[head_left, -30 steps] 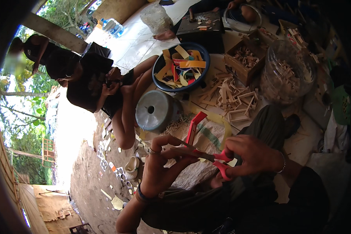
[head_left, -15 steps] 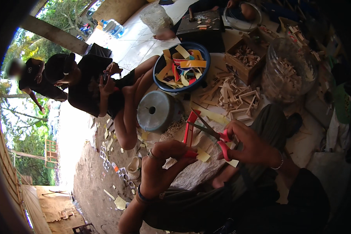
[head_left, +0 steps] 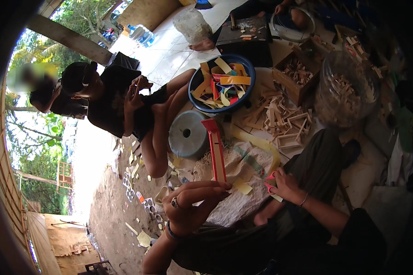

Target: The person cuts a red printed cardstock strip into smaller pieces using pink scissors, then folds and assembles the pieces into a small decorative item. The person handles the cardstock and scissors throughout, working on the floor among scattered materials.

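Observation:
My left hand (head_left: 190,205) pinches the lower end of a long narrow strip (head_left: 217,158), red along its edges and pale down its middle. It stands up from my fingertips, with a bent red flap at the top. In my right hand (head_left: 289,188), lowered beside my leg, are scissors with pinkish-red handles (head_left: 270,183); their blades are hard to make out. The two hands are apart. Between them a small pale yellow scrap (head_left: 243,186) lies on a white woven sack (head_left: 229,208).
Ahead stand a blue basin (head_left: 250,87) of coloured strips and an upturned grey bucket (head_left: 188,133). Small wooden frames (head_left: 287,119) lie heaped beside a wooden box (head_left: 293,87) and a clear plastic bag (head_left: 342,87) of wood pieces. Another person (head_left: 117,101) sits at the left.
The scissors have moved from beside the red strip down and right with my right hand. My left hand has turned the strip more upright, showing its pale middle.

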`<state>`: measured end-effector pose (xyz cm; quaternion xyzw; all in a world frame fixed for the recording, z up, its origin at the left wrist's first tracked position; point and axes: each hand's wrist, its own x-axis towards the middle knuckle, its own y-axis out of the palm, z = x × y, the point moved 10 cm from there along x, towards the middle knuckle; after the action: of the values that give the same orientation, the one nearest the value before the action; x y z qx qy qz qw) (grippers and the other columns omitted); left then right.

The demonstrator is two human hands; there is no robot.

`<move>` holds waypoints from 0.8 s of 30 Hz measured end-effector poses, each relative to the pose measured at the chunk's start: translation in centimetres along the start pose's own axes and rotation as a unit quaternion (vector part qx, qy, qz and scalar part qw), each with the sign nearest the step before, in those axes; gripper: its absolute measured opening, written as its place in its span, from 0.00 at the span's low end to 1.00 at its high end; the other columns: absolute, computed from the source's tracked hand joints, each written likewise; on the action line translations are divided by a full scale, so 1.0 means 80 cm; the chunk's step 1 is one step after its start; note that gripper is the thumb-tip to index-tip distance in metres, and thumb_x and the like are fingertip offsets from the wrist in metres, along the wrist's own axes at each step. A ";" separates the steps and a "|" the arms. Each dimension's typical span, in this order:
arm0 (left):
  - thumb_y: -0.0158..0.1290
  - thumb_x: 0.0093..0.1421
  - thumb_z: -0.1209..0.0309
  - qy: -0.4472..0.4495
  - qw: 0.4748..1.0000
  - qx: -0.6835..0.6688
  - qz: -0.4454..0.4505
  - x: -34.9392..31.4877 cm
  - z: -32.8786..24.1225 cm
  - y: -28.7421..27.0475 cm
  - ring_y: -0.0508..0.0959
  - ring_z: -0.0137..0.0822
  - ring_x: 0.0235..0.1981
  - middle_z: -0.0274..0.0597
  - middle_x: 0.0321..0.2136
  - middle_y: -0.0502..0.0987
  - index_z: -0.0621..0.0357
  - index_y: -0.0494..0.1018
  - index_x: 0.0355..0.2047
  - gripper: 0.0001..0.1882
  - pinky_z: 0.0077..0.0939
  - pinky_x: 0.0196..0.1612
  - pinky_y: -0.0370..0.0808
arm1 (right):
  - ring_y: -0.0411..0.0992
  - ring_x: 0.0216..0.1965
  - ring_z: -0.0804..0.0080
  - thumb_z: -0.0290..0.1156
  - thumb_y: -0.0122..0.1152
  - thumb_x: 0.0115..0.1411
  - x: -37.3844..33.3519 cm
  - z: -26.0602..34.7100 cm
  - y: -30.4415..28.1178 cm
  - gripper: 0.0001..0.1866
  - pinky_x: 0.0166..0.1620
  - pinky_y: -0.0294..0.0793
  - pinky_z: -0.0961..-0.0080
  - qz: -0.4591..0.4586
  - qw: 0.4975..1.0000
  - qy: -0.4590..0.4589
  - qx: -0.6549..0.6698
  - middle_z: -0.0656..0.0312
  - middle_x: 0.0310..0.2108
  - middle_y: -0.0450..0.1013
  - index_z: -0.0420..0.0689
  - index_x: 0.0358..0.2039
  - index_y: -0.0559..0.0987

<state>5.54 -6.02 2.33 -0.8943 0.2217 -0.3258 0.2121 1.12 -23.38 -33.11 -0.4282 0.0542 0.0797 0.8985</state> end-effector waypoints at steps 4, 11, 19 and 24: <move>0.66 0.55 0.86 -0.018 0.999 -0.031 -0.016 0.003 0.004 -0.005 0.87 0.38 0.41 0.45 0.39 0.84 0.60 0.75 0.42 0.17 0.27 0.41 0.86 | 0.77 0.42 0.51 0.40 0.72 0.51 -0.004 -0.009 0.036 0.26 0.46 0.75 0.57 -0.026 0.994 0.021 -0.100 0.50 0.51 0.69 0.41 0.47 0.76; 0.55 0.69 0.80 -0.205 0.903 -0.340 -0.162 -0.004 0.076 -0.030 0.85 0.33 0.40 0.41 0.43 0.80 0.60 0.70 0.50 0.11 0.21 0.38 0.80 | 0.77 0.43 0.52 0.33 0.63 0.58 0.002 0.003 0.070 0.12 0.44 0.77 0.56 0.008 0.987 -0.065 -0.148 0.52 0.40 0.74 0.45 0.42 0.80; 0.52 0.73 0.72 -0.324 0.623 -0.676 -0.223 -0.022 0.195 -0.012 0.83 0.28 0.48 0.42 0.52 0.79 0.59 0.69 0.60 0.17 0.13 0.45 0.83 | 0.76 0.45 0.54 0.38 0.69 0.63 0.038 0.138 -0.184 0.19 0.46 0.75 0.61 -0.204 0.922 -0.197 0.263 0.54 0.45 0.75 0.43 0.51 0.76; 0.50 0.73 0.74 -0.303 0.584 -0.719 -0.226 -0.015 0.221 -0.005 0.83 0.33 0.51 0.49 0.54 0.78 0.68 0.68 0.60 0.17 0.16 0.53 0.85 | 0.76 0.47 0.60 0.39 0.71 0.61 0.046 0.235 -0.283 0.24 0.48 0.72 0.62 -0.343 0.872 -0.329 0.119 0.57 0.49 0.75 0.47 0.56 0.76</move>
<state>16.79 -0.89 -10.36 -0.8232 0.0969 0.1918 -0.5254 9.59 -22.41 -4.70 -0.2588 -0.3859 -0.1040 0.8794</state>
